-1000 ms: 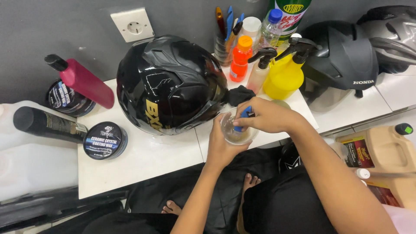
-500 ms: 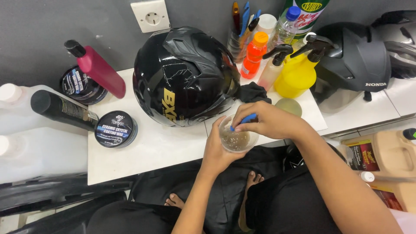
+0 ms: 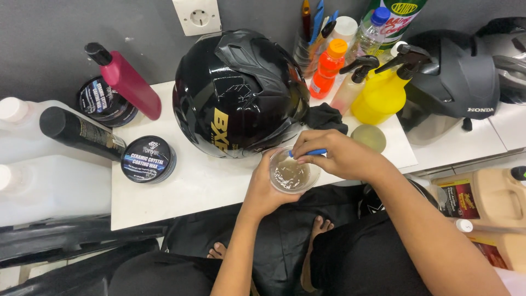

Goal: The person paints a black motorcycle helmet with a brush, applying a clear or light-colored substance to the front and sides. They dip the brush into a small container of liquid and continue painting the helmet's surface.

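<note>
- The small clear cup [image 3: 291, 174] sits in the left hand [image 3: 266, 189], whose fingers wrap around it from below, at the front edge of the white table [image 3: 192, 186], just in front of the black helmet [image 3: 238, 93].
- The cup is round, see-through plastic, open at the top, with a thin cloudy, glistening layer at its bottom.
- The right hand [image 3: 334, 156] is closed over the cup's far rim, pinching a thin blue tool [image 3: 311, 153] between thumb and fingers; only a short length of its handle shows, and its tip points down into the cup.
- A round black tin [image 3: 148, 159] with a dark blue label lies on the table to the left, well apart from the cup.
- A yellow spray bottle [image 3: 386, 90] stands behind the right hand, with a dark cloth [image 3: 326, 118] and a round olive-green pad [image 3: 368, 137] near it.
</note>
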